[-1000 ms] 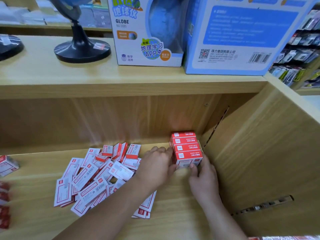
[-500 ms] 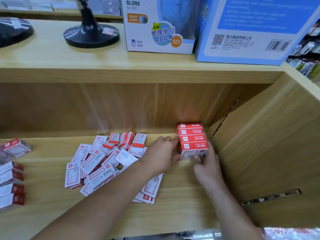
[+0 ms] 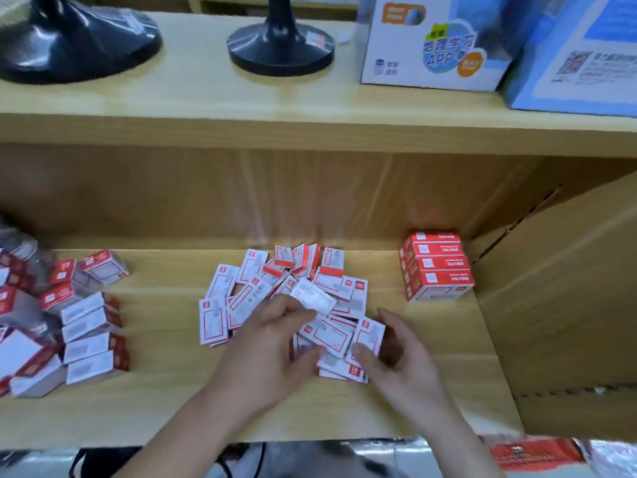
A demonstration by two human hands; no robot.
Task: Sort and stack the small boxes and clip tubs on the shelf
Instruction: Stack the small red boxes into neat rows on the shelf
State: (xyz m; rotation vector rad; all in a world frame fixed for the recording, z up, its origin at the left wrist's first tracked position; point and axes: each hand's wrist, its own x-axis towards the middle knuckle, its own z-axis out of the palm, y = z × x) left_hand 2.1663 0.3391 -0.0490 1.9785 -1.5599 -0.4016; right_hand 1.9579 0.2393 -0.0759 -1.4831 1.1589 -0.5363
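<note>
A loose heap of small red-and-white boxes (image 3: 262,288) lies in the middle of the wooden shelf (image 3: 165,401). At the back right, against the side wall, stands a neat block of red boxes (image 3: 436,270). My left hand (image 3: 275,343) is at the heap's near edge, its fingers pinching a small white box (image 3: 312,296) lifted above the pile. My right hand (image 3: 396,353) is beside it and grips another small box (image 3: 367,338) between thumb and fingers. Both hands are apart from the stacked block.
More red-and-white boxes (image 3: 93,339) lie stacked and jumbled at the shelf's left end. On the upper shelf stand two black globe bases (image 3: 281,46), a white globe carton (image 3: 437,46) and a blue carton (image 3: 582,63). The wooden side wall (image 3: 565,305) closes the right.
Both hands have let go of the stacked red block and moved left and nearer to the loose heap, each taking up a small box. The camera has tilted downward.
</note>
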